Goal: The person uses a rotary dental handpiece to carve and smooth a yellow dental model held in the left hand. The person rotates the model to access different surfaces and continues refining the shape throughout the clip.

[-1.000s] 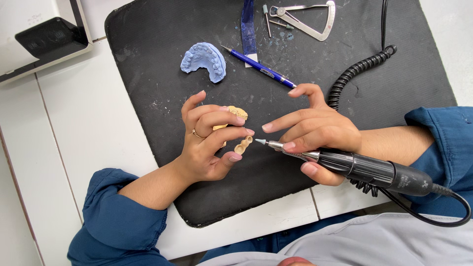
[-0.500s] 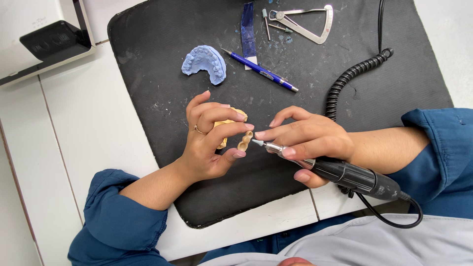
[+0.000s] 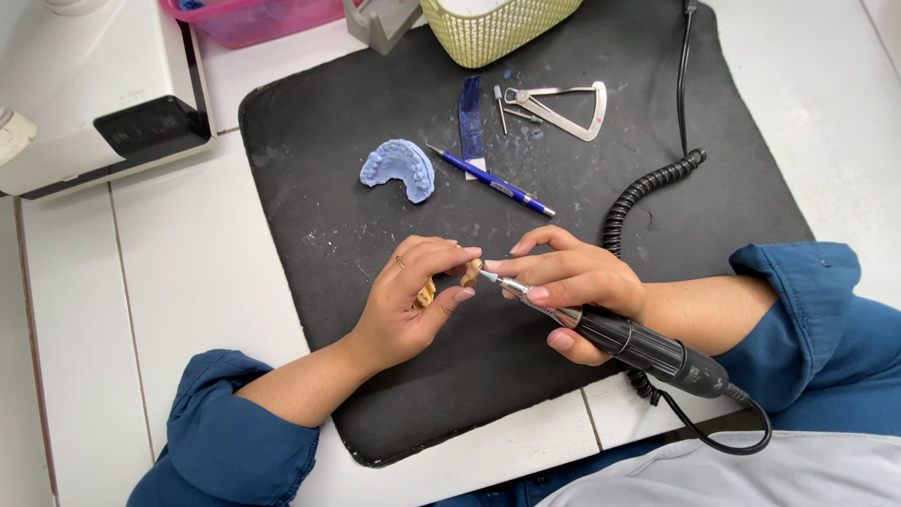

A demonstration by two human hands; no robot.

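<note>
Both hands shifted up, handpiece (image 3: 619,340) tilted flatter.

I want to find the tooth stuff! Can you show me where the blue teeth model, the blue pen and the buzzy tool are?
blue teeth model (image 3: 402,169): head view, on the middle of its arch.
blue pen (image 3: 493,181): head view, on the middle of its barrel.
buzzy tool (image 3: 638,345): head view, on its black grip below the right hand.

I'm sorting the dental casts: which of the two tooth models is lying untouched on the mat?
The blue dental cast, lying alone on the black mat; the yellowish one is pinched in the left hand.
</note>
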